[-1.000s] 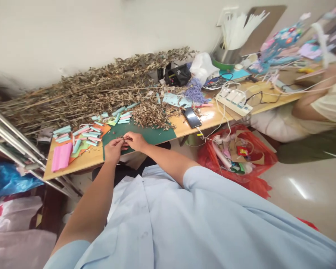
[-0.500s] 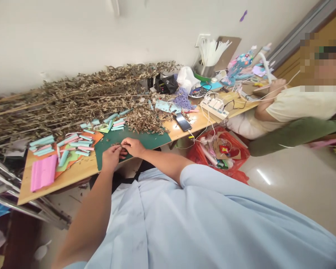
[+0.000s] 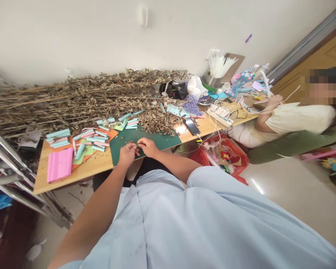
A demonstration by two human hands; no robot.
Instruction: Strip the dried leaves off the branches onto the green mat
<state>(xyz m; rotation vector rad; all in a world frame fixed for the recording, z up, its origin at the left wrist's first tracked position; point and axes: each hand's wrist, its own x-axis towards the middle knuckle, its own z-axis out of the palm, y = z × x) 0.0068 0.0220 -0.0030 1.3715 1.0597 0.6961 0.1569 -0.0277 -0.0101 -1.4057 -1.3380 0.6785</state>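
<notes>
Over the front of the dark green mat (image 3: 119, 152), my left hand (image 3: 128, 154) and my right hand (image 3: 149, 147) meet with their fingertips pinched together. What they pinch is too small to make out; brownish leaf crumbs show right behind the left fingers. A heap of dried leaves (image 3: 159, 121) lies on the mat's far right part, just beyond my right hand. To the left of my hands, light blue and pink paper rolls (image 3: 96, 139) rest on orange and green sheets. A folded pink paper (image 3: 59, 165) is near the table's left end.
Long bundles of dried stalks (image 3: 81, 99) fill the back by the wall. A phone (image 3: 192, 126) with a cable, a power strip (image 3: 220, 115) and purple yarn (image 3: 192, 105) lie rightward. A red bag (image 3: 238, 164) stands below. Another person (image 3: 299, 117) sits at the right end.
The camera view has shifted, so the table and my hands appear farther right. My hands remain together over the mat, fingertips still pinched.
</notes>
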